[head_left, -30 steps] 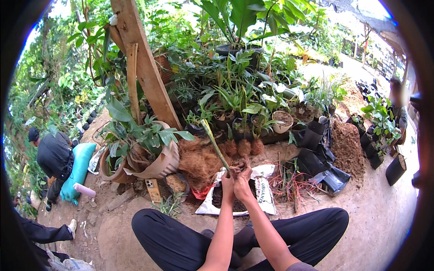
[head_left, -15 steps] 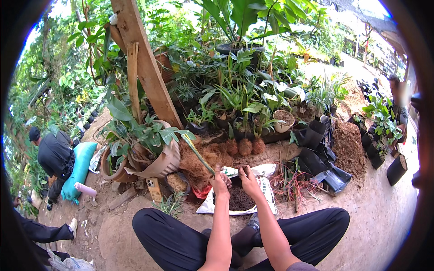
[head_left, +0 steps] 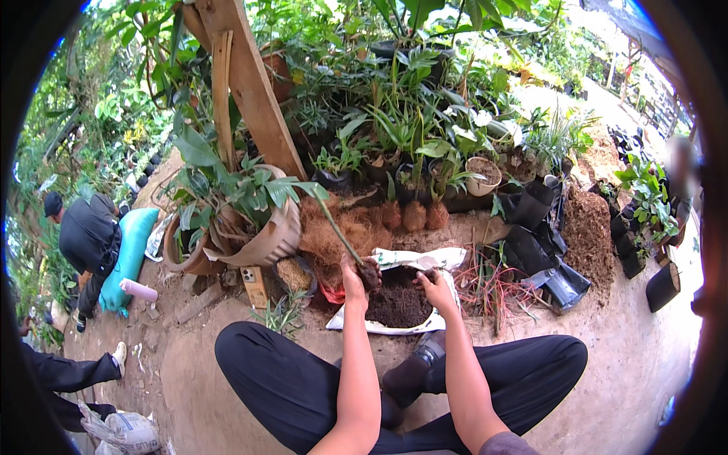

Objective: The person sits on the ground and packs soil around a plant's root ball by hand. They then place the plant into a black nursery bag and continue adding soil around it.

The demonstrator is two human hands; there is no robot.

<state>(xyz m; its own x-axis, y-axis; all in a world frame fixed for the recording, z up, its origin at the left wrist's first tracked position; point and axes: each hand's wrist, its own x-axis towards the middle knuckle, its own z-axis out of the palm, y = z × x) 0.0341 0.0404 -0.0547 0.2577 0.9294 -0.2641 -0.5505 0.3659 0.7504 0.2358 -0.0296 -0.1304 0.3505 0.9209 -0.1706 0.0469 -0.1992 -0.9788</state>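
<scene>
My left hand [head_left: 356, 280] is closed around the base of a long-stemmed plant cutting [head_left: 339, 230]. The stem leans up and to the left, and a dark clump of soil shows at its lower end, by my fingers. Below and between my hands, a white sack [head_left: 453, 262] lies with its mouth spread, full of dark potting soil [head_left: 402, 303]. Over the right side of that soil is my right hand [head_left: 434, 286], its fingers drawn together and their tips dark. Whatever they may pinch is too small to make out.
Brown coconut fibre [head_left: 334, 227] and several fibre-wrapped plants [head_left: 414, 216] sit beyond the sack. Large pots [head_left: 282, 227] and a phone [head_left: 254, 286] are to the left. Black plastic grow bags [head_left: 523, 254] and a soil heap [head_left: 590, 243] stand right. People are at both sides.
My hands have moved apart and slightly nearer to me. The right one has come down over the soil, and soil at the cutting's base now shows in my left hand.
</scene>
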